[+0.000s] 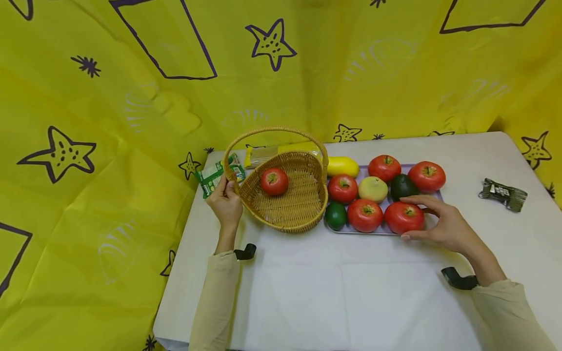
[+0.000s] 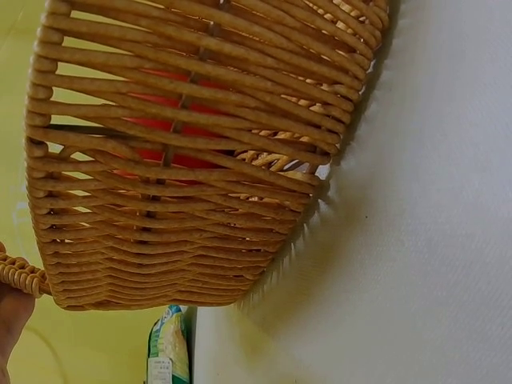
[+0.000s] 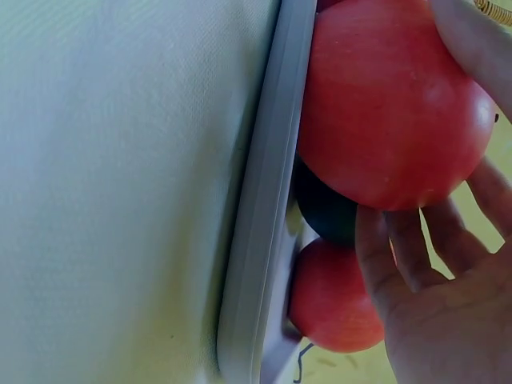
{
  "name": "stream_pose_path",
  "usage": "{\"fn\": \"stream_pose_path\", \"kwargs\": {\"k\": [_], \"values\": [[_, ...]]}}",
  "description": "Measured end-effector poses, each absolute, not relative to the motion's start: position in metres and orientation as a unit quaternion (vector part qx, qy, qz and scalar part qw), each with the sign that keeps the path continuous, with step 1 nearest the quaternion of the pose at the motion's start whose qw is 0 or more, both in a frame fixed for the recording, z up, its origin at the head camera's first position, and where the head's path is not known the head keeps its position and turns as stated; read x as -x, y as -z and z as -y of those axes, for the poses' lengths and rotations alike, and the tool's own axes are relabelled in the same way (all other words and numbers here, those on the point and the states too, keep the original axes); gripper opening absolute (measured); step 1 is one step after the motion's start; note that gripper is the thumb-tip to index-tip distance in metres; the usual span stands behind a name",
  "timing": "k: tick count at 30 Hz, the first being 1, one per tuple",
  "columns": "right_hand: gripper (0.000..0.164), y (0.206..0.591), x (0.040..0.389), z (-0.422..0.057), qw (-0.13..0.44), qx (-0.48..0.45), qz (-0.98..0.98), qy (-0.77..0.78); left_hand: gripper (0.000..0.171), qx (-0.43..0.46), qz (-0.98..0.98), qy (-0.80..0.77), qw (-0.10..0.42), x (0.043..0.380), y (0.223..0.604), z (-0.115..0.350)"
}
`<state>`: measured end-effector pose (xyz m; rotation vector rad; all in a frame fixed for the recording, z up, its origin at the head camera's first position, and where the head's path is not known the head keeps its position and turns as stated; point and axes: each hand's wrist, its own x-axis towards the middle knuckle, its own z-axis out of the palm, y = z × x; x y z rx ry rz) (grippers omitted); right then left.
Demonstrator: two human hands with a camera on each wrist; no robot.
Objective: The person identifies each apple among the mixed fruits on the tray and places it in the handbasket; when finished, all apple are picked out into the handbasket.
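Observation:
My left hand [image 1: 226,204] grips the wicker basket's handle [image 1: 231,170] near its left base. The basket [image 1: 303,214] stands on the table with one red tomato [image 1: 274,181] inside; in the left wrist view the red shows through the weave. At the front right corner of the tray [image 1: 364,233], my right hand [image 1: 443,226] holds a large tomato [image 1: 404,218] between thumb and fingers. The right wrist view shows this tomato [image 3: 392,104] above the tray's rim [image 3: 264,208], with the fingers along its side. A dark green avocado [image 1: 403,187] lies right behind it.
On the tray are several more tomatoes [image 1: 365,215], a pale yellow round item [image 1: 373,189] and a small green fruit [image 1: 336,216]. A long yellow item [image 1: 342,166] lies behind. Green packet [image 1: 219,175] and noodle-like pack [image 1: 263,156] sit by the basket; a dark wrapper [image 1: 502,195] lies right.

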<state>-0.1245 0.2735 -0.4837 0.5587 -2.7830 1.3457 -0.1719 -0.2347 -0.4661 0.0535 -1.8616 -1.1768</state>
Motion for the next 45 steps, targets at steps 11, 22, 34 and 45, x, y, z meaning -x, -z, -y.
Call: {"fn": "stream_pose_path", "kwargs": {"k": [11,22,34,45], "values": [[0.084,0.482,0.124,-0.272,0.009,-0.170,0.902,-0.397,0.030,-0.005,0.752,0.484,0.448,0.171,0.474,0.242],[0.083,0.485,0.120,-0.278,-0.006,-0.165,0.903,-0.396,0.030,-0.008,0.751,0.480,0.453,0.172,0.466,0.235],[0.083,0.485,0.116,-0.277,-0.009,-0.135,0.887,-0.442,0.029,0.000,0.748,0.485,0.454,0.160,0.443,0.225],[0.079,0.483,0.113,-0.276,-0.009,-0.104,0.869,-0.483,0.029,0.005,0.745,0.492,0.451,0.160,0.445,0.225]]}}
